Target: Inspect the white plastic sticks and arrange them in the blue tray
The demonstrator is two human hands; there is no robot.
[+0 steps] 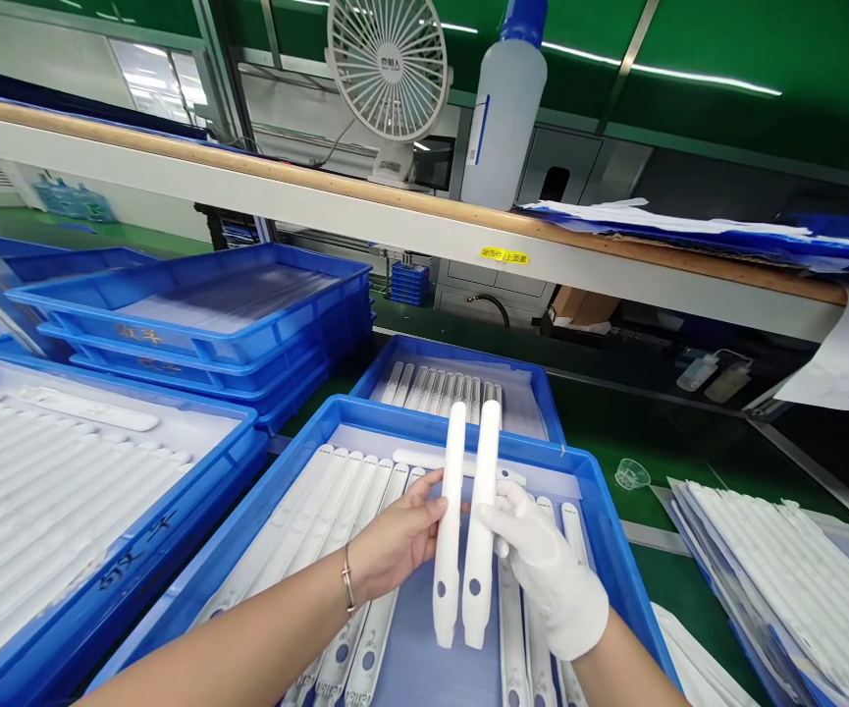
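Observation:
My bare left hand, with a bracelet at the wrist, grips a long white plastic strip with a round hole near its lower end. A matching white plastic strip is in my right hand, which wears a white glove. Both strips stand nearly upright side by side, a narrow gap between them. Below them is a blue tray with rows of similar white strips at left and right. One more strip lies crosswise near the tray's far edge, partly hidden behind the held ones.
Another blue tray with white strips sits just behind. To the left are a filled tray and stacked blue trays. A shelf crosses above, bearing a fan and a bottle. White strips are piled at right, near a clear cup.

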